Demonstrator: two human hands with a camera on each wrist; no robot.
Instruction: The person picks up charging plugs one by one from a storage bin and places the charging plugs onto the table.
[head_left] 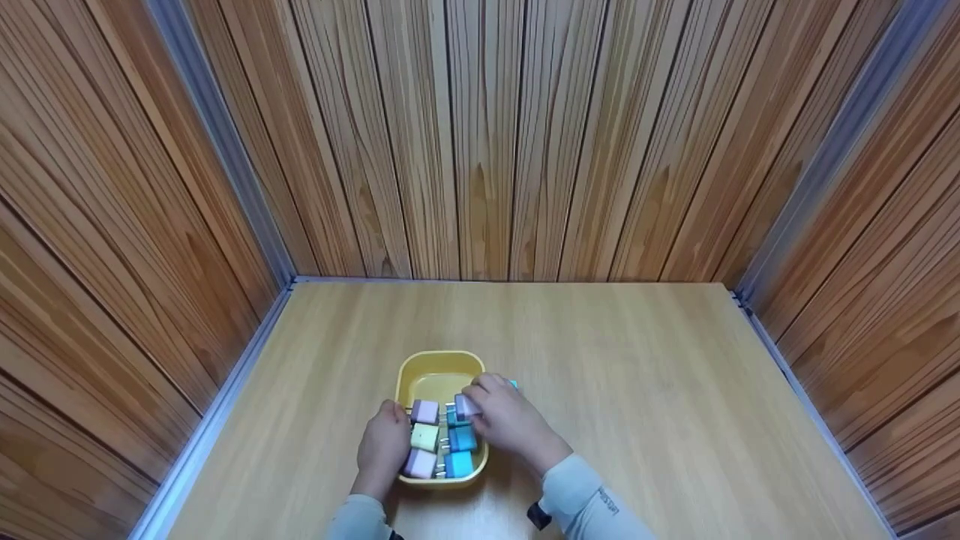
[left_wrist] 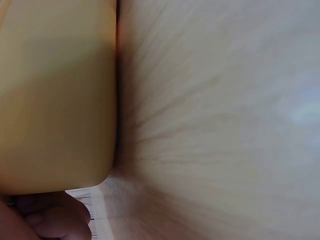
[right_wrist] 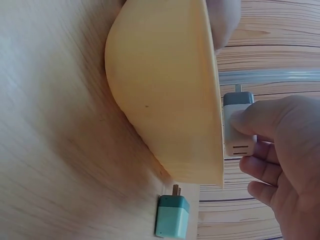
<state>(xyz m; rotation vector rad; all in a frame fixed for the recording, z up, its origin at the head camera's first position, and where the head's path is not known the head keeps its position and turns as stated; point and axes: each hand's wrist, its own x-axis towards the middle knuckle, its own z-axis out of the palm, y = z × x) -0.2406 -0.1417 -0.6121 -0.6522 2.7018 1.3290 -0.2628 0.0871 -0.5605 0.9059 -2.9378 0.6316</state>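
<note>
A yellow plastic container [head_left: 441, 352] stands on the table, with wall chargers in two columns inside. Down its left side are a purple charger [head_left: 425, 411], a pale yellow charger [head_left: 424, 436] and another purple one; blue chargers [head_left: 462, 439] line the right. My left hand [head_left: 384, 446] holds the container's left rim, its curled fingers [left_wrist: 60, 217] showing at the rim in the left wrist view. Between thumb and fingers, my right hand [head_left: 510, 420] pinches a light purple charger [right_wrist: 239, 132] at the right rim, over a blue one. Its metal prongs point left in the head view.
A teal charger [right_wrist: 172, 217] lies on the table just outside the container, mostly hidden behind my right hand in the head view. Wood-plank walls [head_left: 480, 150] with metal corner strips [head_left: 225, 142] enclose the table [head_left: 637, 390] at the back and both sides.
</note>
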